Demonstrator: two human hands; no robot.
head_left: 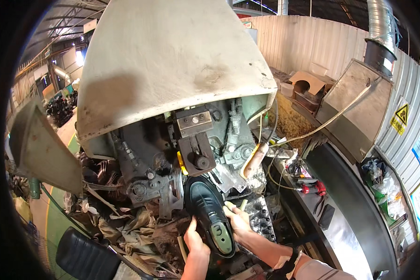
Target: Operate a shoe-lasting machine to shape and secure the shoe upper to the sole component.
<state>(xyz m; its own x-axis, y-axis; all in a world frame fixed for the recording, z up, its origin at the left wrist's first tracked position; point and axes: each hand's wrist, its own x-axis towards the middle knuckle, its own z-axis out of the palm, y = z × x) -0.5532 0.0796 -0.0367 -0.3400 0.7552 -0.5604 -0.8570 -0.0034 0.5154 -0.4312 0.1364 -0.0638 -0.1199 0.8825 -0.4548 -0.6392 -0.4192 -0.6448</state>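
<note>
Two bare hands close on a black shoe (201, 198) from either side, the left hand (195, 240) along its heel end and the right hand (238, 221) farther up the opposite flank. The shoe is clamped between them, though the fingers curled beneath it are hidden. A green last (223, 239) fills the shoe's opening, bearing a dark mark and a small hole; the rest of it is out of sight inside.

The toe points away from the wearer, up to a grimy machine's metal block (197, 150); whether the two touch is hard to tell. Just left of the block stands a yellow part (182, 164). The pale hood (172, 60) overhead shades the workings behind and is cut off by the upper edge.

A dark band (289, 263) crosses the right wrist, beside a pale sleeve (319, 271) cropped by the lower edge. At right, a red tool (314, 188) and a flat black object (326, 216), too plain to identify, lie beside a dark curved belt (347, 191). At left, a black padded seat (85, 255) shows only in part, and a distant dark heap (62, 108) blurs beyond recognition.
</note>
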